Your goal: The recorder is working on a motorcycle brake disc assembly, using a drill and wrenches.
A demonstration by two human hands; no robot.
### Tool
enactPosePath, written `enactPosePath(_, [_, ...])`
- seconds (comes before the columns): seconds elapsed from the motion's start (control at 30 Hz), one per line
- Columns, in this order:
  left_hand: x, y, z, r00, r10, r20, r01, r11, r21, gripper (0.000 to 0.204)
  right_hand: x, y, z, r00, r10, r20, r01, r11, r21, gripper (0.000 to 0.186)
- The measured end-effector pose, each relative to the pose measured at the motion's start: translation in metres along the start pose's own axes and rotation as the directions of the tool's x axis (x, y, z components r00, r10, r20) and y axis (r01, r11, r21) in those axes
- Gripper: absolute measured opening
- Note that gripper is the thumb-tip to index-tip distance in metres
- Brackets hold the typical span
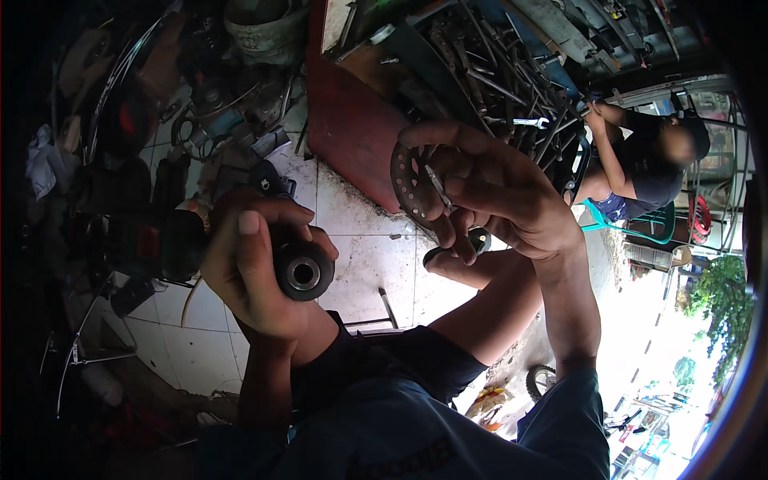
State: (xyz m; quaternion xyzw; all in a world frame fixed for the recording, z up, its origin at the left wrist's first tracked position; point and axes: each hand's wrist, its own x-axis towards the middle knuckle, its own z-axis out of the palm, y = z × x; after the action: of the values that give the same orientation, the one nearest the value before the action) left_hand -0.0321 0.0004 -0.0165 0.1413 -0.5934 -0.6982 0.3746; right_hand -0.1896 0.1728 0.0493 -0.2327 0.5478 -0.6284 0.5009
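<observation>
My left hand is closed round a black cylindrical piece with a shiny metal-ringed hole in the end that faces up. Whether this piece joins the dark tool-like body beyond the hand is too dim to tell. Raised to the right, my right hand has its fingers curled about a thin perforated metal disc, which looks like a brake disc. A slim, light metal piece shows between thumb and fingers of that hand. The two hands are apart, over the space in front of my knees.
Hand tools, among them a wrench, crowd a rack beyond a red panel. Dim clutter and a bucket stand at the left. A metal T-shaped tool lies on the white tiles. Another person sits far right.
</observation>
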Motion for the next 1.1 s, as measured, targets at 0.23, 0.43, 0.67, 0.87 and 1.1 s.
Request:
enactPosePath(0.23, [0.000,-0.002,-0.002,0.999,0.022,0.033,-0.025,0.997,0.077,0.045,-0.002,0.005,0.009,0.997,-0.082,0.010,0.082,0.997,-0.016,0.059])
enactPosePath(0.43, [-0.002,-0.001,-0.006,1.000,0.018,0.024,-0.020,0.996,0.090,0.045,-0.005,0.002,0.013,0.998,-0.063,0.025,0.062,0.997,0.044,0.059])
enactPosePath(0.67, [0.000,0.001,-0.004,0.999,-0.014,-0.034,0.013,1.000,-0.011,0.043,-0.002,-0.003,0.005,0.999,0.014,-0.050,-0.026,0.971,-0.237,0.047])
enactPosePath(0.87, [0.001,0.004,-0.004,1.000,-0.019,-0.014,0.019,1.000,0.009,0.045,0.028,0.030,-0.030,0.942,-0.328,-0.071,0.057,0.363,-0.930,0.034])
enactPosePath(1.1, [-0.001,0.004,-0.005,1.000,-0.030,-0.005,0.030,0.999,0.011,0.048,0.069,0.042,-0.051,0.891,-0.448,0.067,0.016,-0.116,-0.993,0.022])
